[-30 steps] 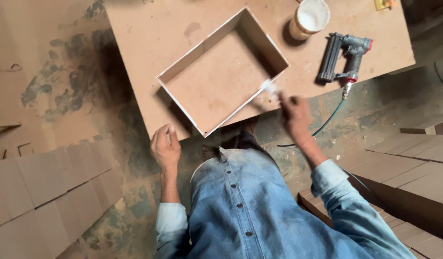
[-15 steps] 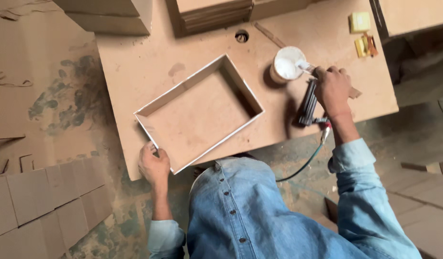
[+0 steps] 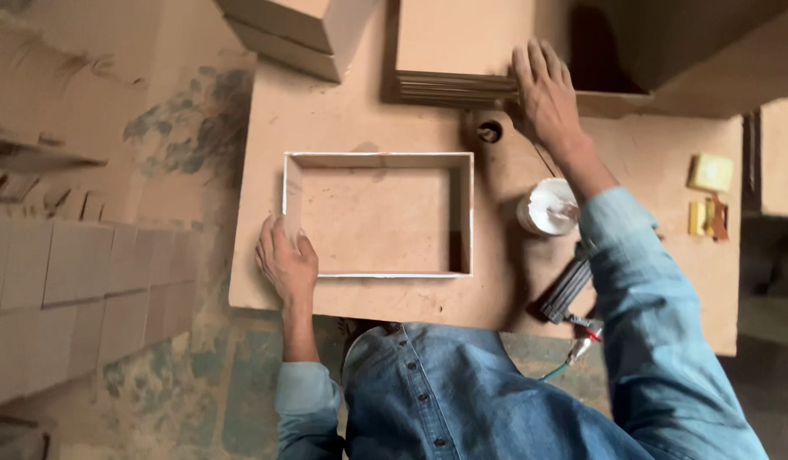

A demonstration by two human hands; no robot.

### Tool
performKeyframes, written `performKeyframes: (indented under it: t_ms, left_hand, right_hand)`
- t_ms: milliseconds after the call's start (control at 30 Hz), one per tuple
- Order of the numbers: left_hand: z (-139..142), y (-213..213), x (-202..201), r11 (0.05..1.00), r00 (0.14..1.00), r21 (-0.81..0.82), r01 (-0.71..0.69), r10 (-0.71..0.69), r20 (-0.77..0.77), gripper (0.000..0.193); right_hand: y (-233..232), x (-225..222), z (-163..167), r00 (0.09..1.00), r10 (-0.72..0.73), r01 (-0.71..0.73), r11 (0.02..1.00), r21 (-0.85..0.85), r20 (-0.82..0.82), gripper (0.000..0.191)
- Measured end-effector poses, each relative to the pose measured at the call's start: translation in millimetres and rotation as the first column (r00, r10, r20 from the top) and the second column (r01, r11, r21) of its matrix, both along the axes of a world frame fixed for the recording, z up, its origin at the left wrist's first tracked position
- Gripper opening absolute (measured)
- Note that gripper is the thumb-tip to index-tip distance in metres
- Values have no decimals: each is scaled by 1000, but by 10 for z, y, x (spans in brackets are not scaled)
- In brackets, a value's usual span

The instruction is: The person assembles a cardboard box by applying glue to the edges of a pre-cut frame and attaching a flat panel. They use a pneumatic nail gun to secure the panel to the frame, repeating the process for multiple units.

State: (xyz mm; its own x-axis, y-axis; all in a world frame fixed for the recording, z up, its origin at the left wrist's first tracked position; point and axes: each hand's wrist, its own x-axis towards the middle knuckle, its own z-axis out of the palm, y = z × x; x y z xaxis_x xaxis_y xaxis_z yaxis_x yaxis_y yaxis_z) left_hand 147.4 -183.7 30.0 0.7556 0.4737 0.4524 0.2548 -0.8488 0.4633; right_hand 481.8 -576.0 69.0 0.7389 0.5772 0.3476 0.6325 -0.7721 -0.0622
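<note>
A rectangular frame of brown fibreboard [image 3: 378, 158], its top edges whitened, lies on a brown work board [image 3: 343, 111]. My left hand [image 3: 285, 262] grips the frame's near-left corner. My right hand [image 3: 543, 89] reaches far forward and lies flat, fingers spread, on a stack of thin boards [image 3: 453, 85] at the far edge. A white pot of glue [image 3: 547, 207] stands just under my right forearm. A black nail gun [image 3: 568, 290] rests near the front edge, partly hidden by my sleeve.
Piles of cut brown panels [image 3: 70, 273] fill the left side. Fibreboard boxes [image 3: 300, 30] stand at the far edge. Small yellow blocks [image 3: 709, 175] lie at the right of the board. A round hole [image 3: 489, 131] sits beside the stack. The gun's hose [image 3: 573, 353] hangs off the front.
My right hand left the glue pot and nail gun and stretched forward onto the board stack. My left hand stays on the frame's corner. The view has shifted forward.
</note>
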Motion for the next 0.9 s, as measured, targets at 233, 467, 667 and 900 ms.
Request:
performKeyframes:
  t_ms: [233, 467, 667, 900]
  left_hand:
    - [120, 49, -785, 992, 990, -37, -123, 125, 66, 26]
    - [248, 174, -991, 990, 983, -137, -32, 57, 177, 24]
    - [613, 252, -571, 915, 949, -284, 286, -231, 214, 31]
    - [1029, 349, -363, 735, 782, -276, 620, -548, 298, 124]
  right_hand:
    - [567, 197, -268, 996, 70, -69, 997, -18, 57, 81]
    - [655, -776, 116, 949, 106, -51, 981, -189, 296, 40]
    - [520, -1809, 1099, 921, 33, -157, 944, 292, 388, 25]
    - [581, -2713, 1075, 926, 254, 258, 121, 959, -281, 15]
